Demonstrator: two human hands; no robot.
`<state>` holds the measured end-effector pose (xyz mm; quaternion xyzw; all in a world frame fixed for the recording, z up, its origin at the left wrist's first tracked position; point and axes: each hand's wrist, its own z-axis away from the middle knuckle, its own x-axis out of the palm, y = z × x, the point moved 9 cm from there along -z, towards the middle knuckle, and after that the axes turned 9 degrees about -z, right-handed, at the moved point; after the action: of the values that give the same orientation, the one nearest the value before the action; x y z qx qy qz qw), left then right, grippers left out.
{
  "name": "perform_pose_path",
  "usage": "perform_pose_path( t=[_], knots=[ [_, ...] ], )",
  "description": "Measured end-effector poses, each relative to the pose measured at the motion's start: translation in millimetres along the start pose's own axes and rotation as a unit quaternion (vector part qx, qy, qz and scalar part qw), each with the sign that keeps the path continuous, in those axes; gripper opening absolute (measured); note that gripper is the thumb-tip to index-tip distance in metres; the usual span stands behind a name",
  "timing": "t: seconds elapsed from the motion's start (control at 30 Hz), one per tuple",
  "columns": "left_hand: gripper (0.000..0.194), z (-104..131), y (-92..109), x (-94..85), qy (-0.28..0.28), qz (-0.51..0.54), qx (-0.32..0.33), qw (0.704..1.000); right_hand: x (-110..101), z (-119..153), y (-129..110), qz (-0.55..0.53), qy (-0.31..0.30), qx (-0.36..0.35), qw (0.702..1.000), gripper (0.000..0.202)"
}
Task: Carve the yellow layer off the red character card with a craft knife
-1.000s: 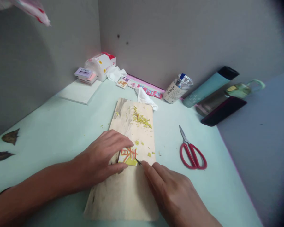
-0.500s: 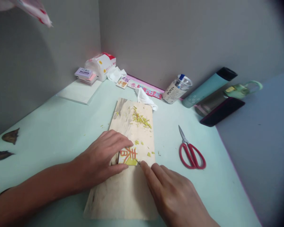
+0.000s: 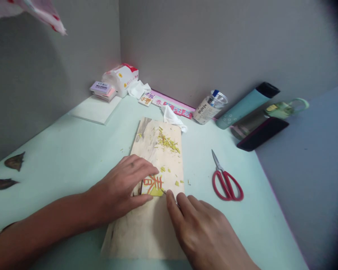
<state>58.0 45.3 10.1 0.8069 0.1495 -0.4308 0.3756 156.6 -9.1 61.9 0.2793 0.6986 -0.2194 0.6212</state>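
Note:
A small yellow-green block with an orange-red character (image 3: 153, 184) lies on a wooden board (image 3: 146, 228). My left hand (image 3: 131, 182) grips the block between thumb and fingers at its left side. My right hand (image 3: 195, 221) is closed round a thin metal tool (image 3: 164, 191), mostly hidden by the fingers, whose tip touches the block's lower right corner. Yellow-green shavings (image 3: 169, 143) are heaped on the upper part of the board, and a few loose chips (image 3: 177, 183) lie right of the block.
Red-handled scissors (image 3: 227, 183) lie at the right. Behind stand a plastic cup (image 3: 207, 110), a blue bottle (image 3: 240, 107), a green-lidded bottle (image 3: 249, 122) and a dark case (image 3: 263, 134). Tissues (image 3: 173, 119), stacked erasers (image 3: 103, 90) and a white pad (image 3: 95, 109) sit farther back. Two brown pieces (image 3: 14, 162) are left.
The fingers of my right hand have shifted slightly on the tool, and more of its metal shows between them. My left hand stays on the block. The view has moved a little.

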Motion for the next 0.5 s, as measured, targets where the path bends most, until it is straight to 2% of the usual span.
perform_pose_path(
  t=[0.17, 0.3, 0.5],
  knots=[
    [0.043, 0.8, 0.0, -0.3, 0.003, 0.007, -0.004, 1.000, 9.6, -1.9, 10.0, -0.064, -0.075, 0.017, 0.995, 0.030],
    [0.043, 1.7, -2.1, 0.8, 0.009, 0.014, -0.016, 1.000, 27.4, 4.6, 24.1, -0.161, -0.150, 0.057, 0.974, 0.027],
    [0.043, 2.6, -3.9, 3.2, 0.006, 0.015, -0.022, 1.000, 35.6, 11.7, 32.9, -0.227, -0.178, 0.105, 0.952, 0.029]
  ],
)
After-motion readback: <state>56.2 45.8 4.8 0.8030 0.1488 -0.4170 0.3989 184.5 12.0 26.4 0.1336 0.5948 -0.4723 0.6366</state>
